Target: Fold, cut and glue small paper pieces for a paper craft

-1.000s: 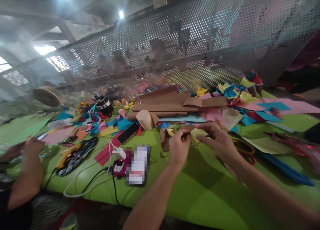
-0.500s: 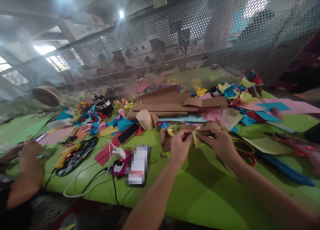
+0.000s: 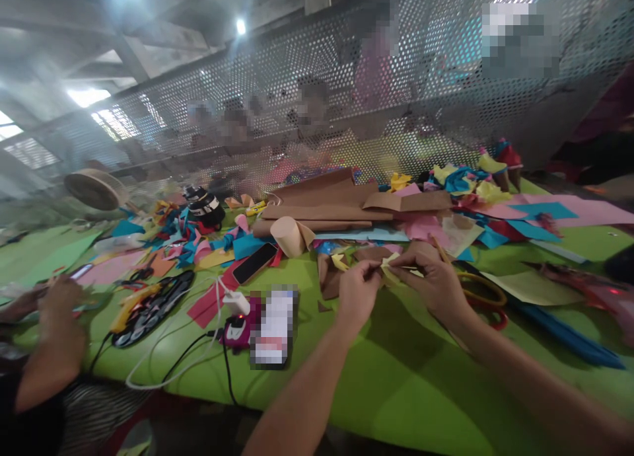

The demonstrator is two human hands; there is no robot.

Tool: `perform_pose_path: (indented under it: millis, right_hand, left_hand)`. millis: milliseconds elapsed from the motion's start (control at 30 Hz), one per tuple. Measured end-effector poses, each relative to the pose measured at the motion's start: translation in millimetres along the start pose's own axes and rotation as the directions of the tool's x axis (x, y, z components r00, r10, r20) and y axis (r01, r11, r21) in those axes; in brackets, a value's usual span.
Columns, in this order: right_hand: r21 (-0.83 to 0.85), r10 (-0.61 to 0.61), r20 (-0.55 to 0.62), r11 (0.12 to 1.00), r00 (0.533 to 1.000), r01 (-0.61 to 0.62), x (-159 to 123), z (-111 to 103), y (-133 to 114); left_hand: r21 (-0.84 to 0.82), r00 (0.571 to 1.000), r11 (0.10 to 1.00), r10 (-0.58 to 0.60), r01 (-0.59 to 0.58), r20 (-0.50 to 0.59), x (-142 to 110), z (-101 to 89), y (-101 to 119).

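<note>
A small folded piece of pale yellow paper [image 3: 390,271] is pinched between my two hands above the green table [image 3: 396,390]. The fingertips of my left hand [image 3: 360,289] close on its left side, partly hiding it. My right hand [image 3: 432,279] grips its right part between thumb and fingers. Just left of my left hand, a brown paper piece [image 3: 329,275] with a bit of yellow paper [image 3: 339,262] stands on the table. Yellow-handled scissors [image 3: 483,291] lie right of my right hand, next to a long blue tool [image 3: 569,337], perhaps a cutter.
A red glue gun [image 3: 594,291] lies at the right. Left are a blurred-screen phone [image 3: 273,327], a purple power adapter [image 3: 238,330] with cables, and a dark phone [image 3: 254,264]. Brown paper sheets [image 3: 317,201] lie behind. A co-worker's arm [image 3: 59,337] is at far left.
The yellow paper has shifted between my fingers and hangs less far down. Both hands stay in nearly the same place.
</note>
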State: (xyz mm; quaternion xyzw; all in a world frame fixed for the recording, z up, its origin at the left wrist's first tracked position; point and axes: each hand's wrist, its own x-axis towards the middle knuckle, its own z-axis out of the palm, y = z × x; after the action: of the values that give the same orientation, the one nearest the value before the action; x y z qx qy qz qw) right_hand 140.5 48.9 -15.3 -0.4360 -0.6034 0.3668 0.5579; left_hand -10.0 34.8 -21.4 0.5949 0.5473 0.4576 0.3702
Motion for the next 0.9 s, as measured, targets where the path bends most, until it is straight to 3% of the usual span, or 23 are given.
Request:
perform_pose_path:
  millis: [200,333,567,900]
  right_hand:
    - [0.018,0.038,0.003,0.999,0.999,-0.038,1,-1,1]
    - [0.064,0.05,0.019,0.997,0.999,-0.051,-1,0,-3]
    - [0.126,0.121,0.059,0.984,0.991,-0.128,-3,1,-9]
    - [0.086,0.019,0.023,0.996,1.0,-0.021,0,-2,7]
  left_hand:
    - [0.047,0.994,0.994,0.102,-0.1,-0.036,-5,-0.5,6]
    - [0.062,0.991,0.993,0.108,-0.103,-0.081,-5,-0.6,5]
    - [-0.194,0.998,0.979,0.056,-0.057,-0.009,1,2.0,3]
    - [-0.432,0.993,0.9,-0.002,0.054,0.121,0,3.3,5]
